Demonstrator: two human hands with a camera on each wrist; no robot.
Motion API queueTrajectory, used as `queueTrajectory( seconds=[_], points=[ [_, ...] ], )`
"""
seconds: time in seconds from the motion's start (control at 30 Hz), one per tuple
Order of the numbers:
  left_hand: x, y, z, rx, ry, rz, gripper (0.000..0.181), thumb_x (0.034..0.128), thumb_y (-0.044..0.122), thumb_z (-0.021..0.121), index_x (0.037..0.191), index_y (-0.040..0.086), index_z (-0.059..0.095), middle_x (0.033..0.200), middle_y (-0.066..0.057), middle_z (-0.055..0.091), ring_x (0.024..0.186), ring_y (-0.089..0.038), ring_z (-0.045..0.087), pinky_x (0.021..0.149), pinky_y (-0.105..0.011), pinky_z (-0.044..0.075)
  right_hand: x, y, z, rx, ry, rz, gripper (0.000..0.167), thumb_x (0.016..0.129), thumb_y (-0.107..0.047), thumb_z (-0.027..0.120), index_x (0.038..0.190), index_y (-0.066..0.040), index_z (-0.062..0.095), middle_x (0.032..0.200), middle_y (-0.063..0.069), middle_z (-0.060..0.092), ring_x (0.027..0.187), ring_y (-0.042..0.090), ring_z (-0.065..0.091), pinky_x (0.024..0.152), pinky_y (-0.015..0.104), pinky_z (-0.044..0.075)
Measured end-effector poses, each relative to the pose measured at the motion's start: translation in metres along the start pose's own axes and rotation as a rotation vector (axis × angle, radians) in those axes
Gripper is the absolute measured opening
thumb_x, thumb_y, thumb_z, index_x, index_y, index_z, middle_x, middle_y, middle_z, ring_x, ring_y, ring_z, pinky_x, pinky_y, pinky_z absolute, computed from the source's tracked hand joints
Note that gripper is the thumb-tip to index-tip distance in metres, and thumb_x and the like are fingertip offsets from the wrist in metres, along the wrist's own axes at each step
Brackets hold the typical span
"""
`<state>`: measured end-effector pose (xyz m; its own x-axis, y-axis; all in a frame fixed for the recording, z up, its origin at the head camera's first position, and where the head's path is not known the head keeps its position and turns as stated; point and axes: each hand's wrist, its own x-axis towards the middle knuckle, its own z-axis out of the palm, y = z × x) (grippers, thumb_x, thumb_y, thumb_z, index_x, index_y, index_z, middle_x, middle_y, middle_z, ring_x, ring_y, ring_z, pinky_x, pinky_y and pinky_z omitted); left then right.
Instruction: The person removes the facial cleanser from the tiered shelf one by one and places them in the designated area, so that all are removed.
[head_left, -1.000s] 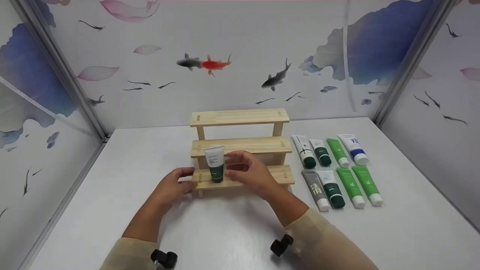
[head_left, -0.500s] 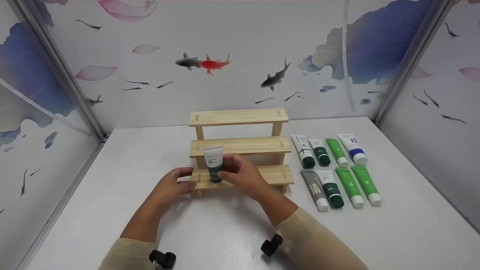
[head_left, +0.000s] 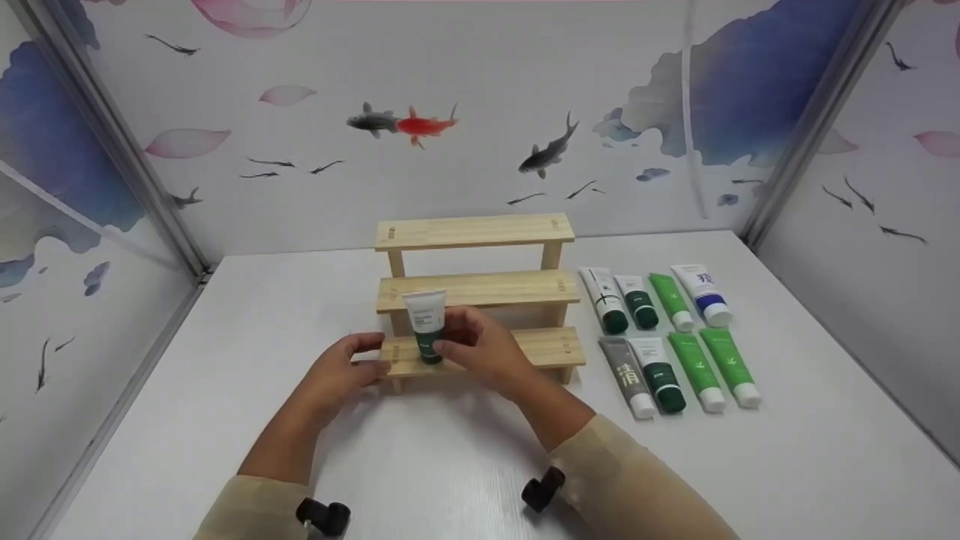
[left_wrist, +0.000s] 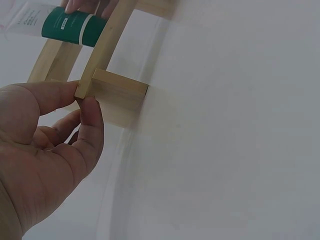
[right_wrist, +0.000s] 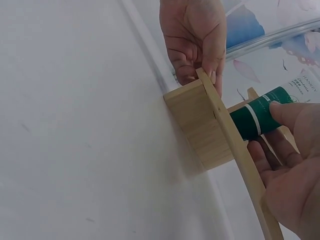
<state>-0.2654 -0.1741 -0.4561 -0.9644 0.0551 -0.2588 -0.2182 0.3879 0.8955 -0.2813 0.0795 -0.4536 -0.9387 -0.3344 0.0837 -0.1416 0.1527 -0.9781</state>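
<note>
A white tube with a dark green lower part and cap (head_left: 428, 315) stands cap-down on the lowest step of a three-step wooden rack (head_left: 480, 290), toward its left end. My right hand (head_left: 484, 351) grips this tube low down, thumb in front and fingers behind, as the right wrist view shows on the green tube part (right_wrist: 260, 112). With thumb and fingertips my left hand (head_left: 346, 375) pinches the left end of the same step; in the left wrist view that hand (left_wrist: 55, 145) holds the board's end (left_wrist: 82, 89).
Several tubes lie in two rows on the white table (head_left: 420, 457) right of the rack, among them a grey tube (head_left: 626, 377), a green tube (head_left: 696, 371) and a white-and-blue tube (head_left: 702, 294). A printed wall panel (head_left: 480, 67) stands behind.
My right hand has moved left from beside the tube and closed its fingers and thumb on it. The left hand keeps its hold on the step. The head view has shifted slightly.
</note>
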Motion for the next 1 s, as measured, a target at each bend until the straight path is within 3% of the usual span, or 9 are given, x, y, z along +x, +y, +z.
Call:
queueTrajectory(
  seconds=[0.4, 1.0],
  points=[
    [-0.001, 0.000, 0.000, 0.015, 0.001, -0.013, 0.059, 0.1010, 0.020, 0.069, 0.157, 0.015, 0.051, 0.166, -0.010, 0.046, 0.140, -0.029, 0.058, 0.112, -0.042, 0.053, -0.003, 0.000, -0.005, 0.018, 0.035, -0.015, 0.041, 0.098, -0.015, 0.077, 0.138, -0.014, 0.065, 0.135, 0.008, 0.070, 0.118, 0.025, 0.066, 0.101, 0.036, 0.057],
    [-0.001, -0.002, 0.001, -0.015, -0.005, 0.019, 0.057, 0.1011, 0.016, 0.067, 0.156, 0.013, 0.051, 0.164, -0.011, 0.047, 0.135, -0.029, 0.062, 0.105, -0.039, 0.057, -0.006, 0.005, -0.024, 0.068, 0.033, 0.057, 0.044, 0.096, -0.015, 0.080, 0.137, -0.013, 0.065, 0.135, 0.010, 0.069, 0.121, 0.026, 0.064, 0.102, 0.035, 0.057]
  ],
)
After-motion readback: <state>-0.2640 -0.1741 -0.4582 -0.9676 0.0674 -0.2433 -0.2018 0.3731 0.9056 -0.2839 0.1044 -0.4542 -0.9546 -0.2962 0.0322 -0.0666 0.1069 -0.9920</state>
